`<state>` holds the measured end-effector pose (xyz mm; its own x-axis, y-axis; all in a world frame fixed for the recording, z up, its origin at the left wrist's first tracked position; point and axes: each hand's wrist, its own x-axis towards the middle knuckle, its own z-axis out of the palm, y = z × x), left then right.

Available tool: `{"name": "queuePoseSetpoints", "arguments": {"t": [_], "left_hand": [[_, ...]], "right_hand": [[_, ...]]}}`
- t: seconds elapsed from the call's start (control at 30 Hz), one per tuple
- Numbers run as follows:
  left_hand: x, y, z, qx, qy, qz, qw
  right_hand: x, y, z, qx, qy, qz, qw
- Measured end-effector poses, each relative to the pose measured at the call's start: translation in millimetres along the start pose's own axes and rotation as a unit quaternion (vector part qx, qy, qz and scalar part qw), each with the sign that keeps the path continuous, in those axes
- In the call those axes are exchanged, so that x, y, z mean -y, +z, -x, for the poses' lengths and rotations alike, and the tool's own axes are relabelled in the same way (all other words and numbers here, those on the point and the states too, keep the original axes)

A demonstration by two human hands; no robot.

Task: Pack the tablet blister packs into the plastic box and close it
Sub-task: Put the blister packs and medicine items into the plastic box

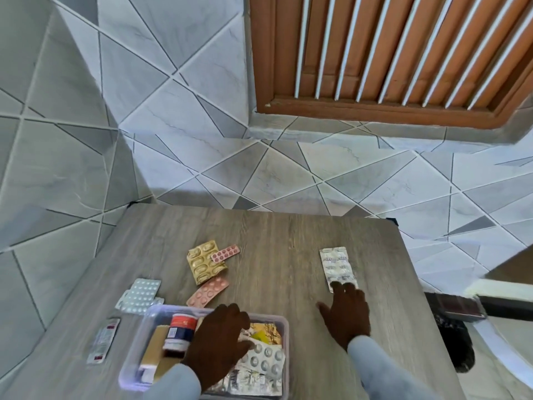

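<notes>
A grey wood-grain table (274,241) is standing against grey tiled walls under a slatted wooden window. The right hand (346,310) is lying spread, fingertips touching the silver blister pack's (337,267) near end. The left hand (219,339) is resting with loosely open fingers on packs inside the lidless plastic box (284,321).

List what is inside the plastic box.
In the box: a bottle, a tan carton and blister packs. The left hand covers the middle, so anything beneath is hidden.
</notes>
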<state>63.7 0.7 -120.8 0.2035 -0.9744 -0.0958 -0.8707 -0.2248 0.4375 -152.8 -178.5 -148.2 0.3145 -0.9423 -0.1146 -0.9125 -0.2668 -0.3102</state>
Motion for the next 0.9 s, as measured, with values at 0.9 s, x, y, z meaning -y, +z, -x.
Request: {"name": "queuePoseSetpoints", "arguments": {"t": [0.9], "left_hand": [[124.0,-85.8,-30.8,-0.137,-0.144,0.135,0.971]], "right_hand": [[92.5,38.0,110.5,-0.055,-0.366,0.033,0.928]]}}
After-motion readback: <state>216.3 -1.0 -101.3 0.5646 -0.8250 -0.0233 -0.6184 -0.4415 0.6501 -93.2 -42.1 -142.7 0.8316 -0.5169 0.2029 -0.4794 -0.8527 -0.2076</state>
